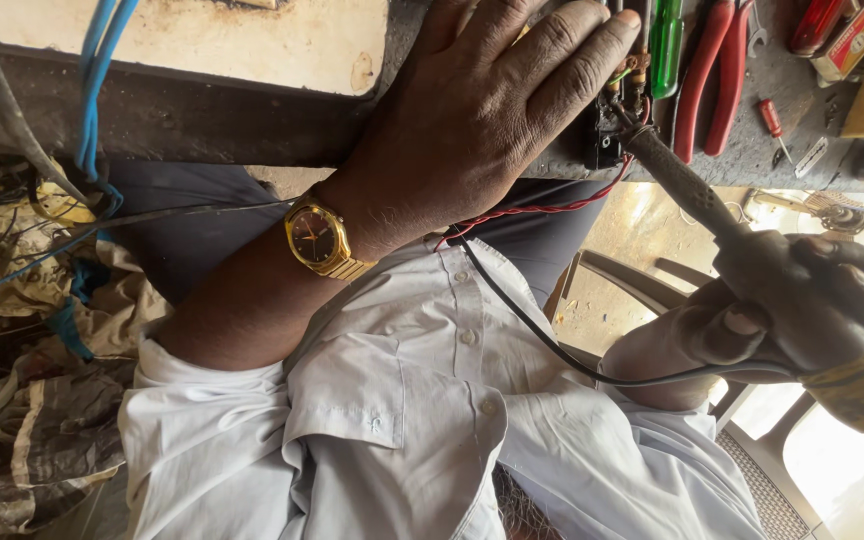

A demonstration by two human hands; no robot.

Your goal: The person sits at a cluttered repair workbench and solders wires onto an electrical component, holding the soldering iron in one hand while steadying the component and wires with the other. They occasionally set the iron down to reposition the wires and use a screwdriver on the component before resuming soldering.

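Head camera looks down on a dark, worn workbench [252, 120] with a scratched, stained top; on its far side lies a pale, rust-spotted panel [202, 40]. Blue cables [92, 100] hang over the bench edge at the left, above a heap of crumpled cloth and tangled wires [22, 330]. Below the bench, sunlit floor and the arm of a plastic chair [632, 280] are visible.

On the bench, a left hand [472, 120], with a gold wristwatch [317, 240] on the wrist, lies flat with its fingers spread and pressing down on a small black electrical part [607, 135] with copper-coloured wire ends. This part sits at the front edge of the bench, just beside the fingertips. A twisted red wire [552, 208] and a smooth black cord [552, 345] come down from it.

At the lower side, a right hand [812, 300] is closed tight around the handle of a soldering iron [682, 185]; the dark, rough shaft points up to the part, and its tip touches there. The handle end is wrapped in yellow tape.

Near the part lie a green-handled screwdriver [665, 45], red-handled pliers [712, 70] and a small red screwdriver [772, 120]. The sleeves are white, soft cotton with buttons.
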